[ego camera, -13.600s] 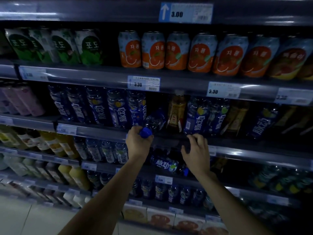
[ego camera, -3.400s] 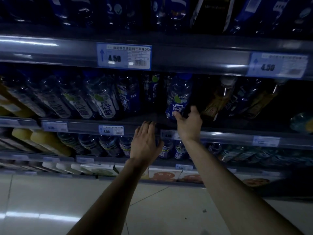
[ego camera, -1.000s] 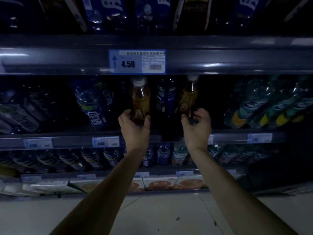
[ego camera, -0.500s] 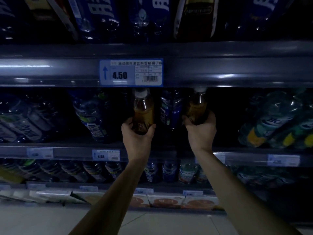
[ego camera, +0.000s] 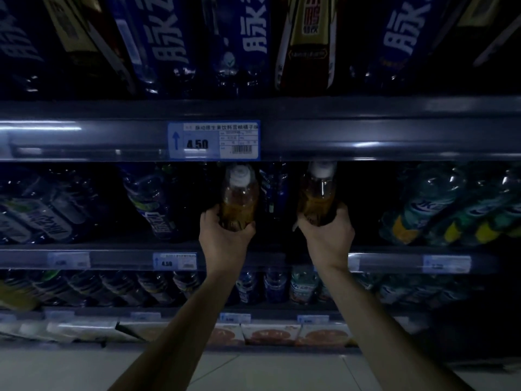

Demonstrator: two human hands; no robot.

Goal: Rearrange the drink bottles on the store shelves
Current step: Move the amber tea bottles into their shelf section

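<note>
two amber bottles (ego camera: 239, 199) (ego camera: 318, 197), white-capped, upright, held

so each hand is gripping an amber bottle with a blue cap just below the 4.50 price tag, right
Not quite. The head view shows white caps, not blue. Otherwise yes: the left hand grips the left amber bottle and the right hand the right amber bottle, just below the 4.50 price tag.

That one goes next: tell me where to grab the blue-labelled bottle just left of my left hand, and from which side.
Best take the blue-labelled bottle round its labelled lower body, straight in from the shelf front. Its top sits close under the upper shelf rail, leaving little room from above. The left hand holds an amber bottle, so free it first.
</note>
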